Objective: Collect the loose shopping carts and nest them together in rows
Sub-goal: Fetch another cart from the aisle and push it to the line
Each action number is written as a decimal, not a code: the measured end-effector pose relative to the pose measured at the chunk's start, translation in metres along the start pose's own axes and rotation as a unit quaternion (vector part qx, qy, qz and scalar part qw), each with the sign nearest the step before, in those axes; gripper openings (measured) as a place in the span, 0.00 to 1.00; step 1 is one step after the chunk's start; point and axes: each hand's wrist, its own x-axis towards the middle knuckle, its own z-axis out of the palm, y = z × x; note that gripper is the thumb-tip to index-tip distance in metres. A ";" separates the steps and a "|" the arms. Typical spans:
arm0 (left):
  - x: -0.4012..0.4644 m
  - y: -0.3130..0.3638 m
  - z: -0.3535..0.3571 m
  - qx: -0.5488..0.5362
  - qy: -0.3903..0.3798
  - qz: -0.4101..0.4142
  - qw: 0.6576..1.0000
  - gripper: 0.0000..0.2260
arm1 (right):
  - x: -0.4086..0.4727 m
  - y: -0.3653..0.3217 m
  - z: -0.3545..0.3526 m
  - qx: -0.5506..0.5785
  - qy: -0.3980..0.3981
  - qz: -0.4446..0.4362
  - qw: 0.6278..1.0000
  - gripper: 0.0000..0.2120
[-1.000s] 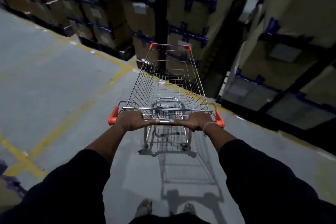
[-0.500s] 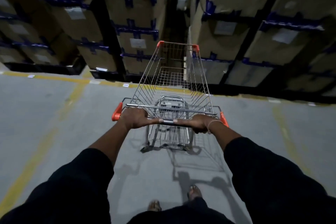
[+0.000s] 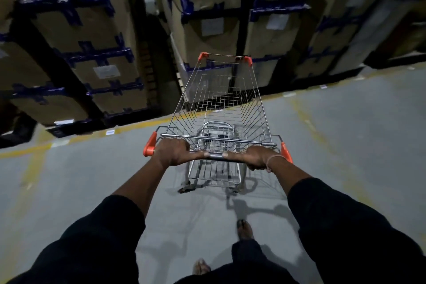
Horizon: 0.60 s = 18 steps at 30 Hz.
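Gripping the handle bar (image 3: 216, 157) with both hands, the person stood behind a single wire shopping cart (image 3: 219, 108) on the grey floor (image 3: 345, 136). The left hand (image 3: 174, 152) and right hand (image 3: 260, 157) were each curled round the bar, thumbs laid along it. The basket was bare and its nose pointed at stacked cartons (image 3: 92, 37) beyond a yellow floor line (image 3: 69, 140). No other cart or row was in view. Judged step: transporting one loose cart. Next move calls for steering clear of the stacks and locating a row to nest into

shopping cart (image 3: 221, 108) swung rightward along the stacked boxes (image 3: 221, 18), right foot (image 3: 244, 229) stepped forward
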 end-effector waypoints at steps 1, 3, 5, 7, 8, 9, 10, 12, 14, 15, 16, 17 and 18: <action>0.006 0.006 -0.001 0.001 0.001 0.012 1.000 0.47 | -0.004 0.007 -0.001 0.006 0.007 0.008 1.000 0.45; 0.020 0.021 -0.004 0.006 -0.001 0.034 0.999 0.46 | -0.010 0.023 -0.002 0.013 0.021 0.024 0.999 0.44; 0.033 0.038 -0.009 0.011 -0.006 0.055 0.998 0.45 | -0.015 0.040 -0.002 0.014 0.029 0.038 0.999 0.45; 0.048 0.056 -0.014 0.019 -0.010 0.081 0.996 0.45 | -0.021 0.057 -0.004 0.021 0.043 0.054 0.997 0.43; 0.056 0.065 -0.016 0.023 -0.011 0.093 0.995 0.46 | -0.025 0.065 -0.005 0.023 0.054 0.062 0.996 0.43; 0.064 0.075 -0.019 0.026 -0.011 0.105 0.994 0.46 | -0.028 0.074 -0.006 0.023 0.066 0.070 0.995 0.42; 0.071 0.086 -0.020 0.029 -0.011 0.116 0.993 0.46 | -0.031 0.083 -0.008 0.023 0.081 0.077 0.993 0.41; 0.087 0.108 -0.024 0.035 -0.013 0.138 0.990 0.46 | -0.034 0.104 -0.011 0.018 0.118 0.090 0.989 0.42; 0.104 0.133 -0.027 0.039 -0.016 0.156 0.987 0.46 | -0.035 0.128 -0.014 0.008 0.162 0.104 0.981 0.43; 0.112 0.146 -0.028 0.040 -0.016 0.164 0.986 0.47 | -0.035 0.141 -0.015 0.000 0.185 0.110 0.977 0.43; 0.121 0.159 -0.029 0.042 -0.015 0.171 0.984 0.47 | -0.034 0.155 -0.016 -0.009 0.208 0.115 0.971 0.43; 0.129 0.172 -0.031 0.044 -0.015 0.178 0.983 0.47 | -0.035 0.168 -0.016 -0.020 0.232 0.119 0.965 0.43; 0.137 0.185 -0.032 0.047 -0.014 0.186 0.981 0.47 | -0.035 0.181 -0.017 -0.031 0.254 0.124 0.959 0.43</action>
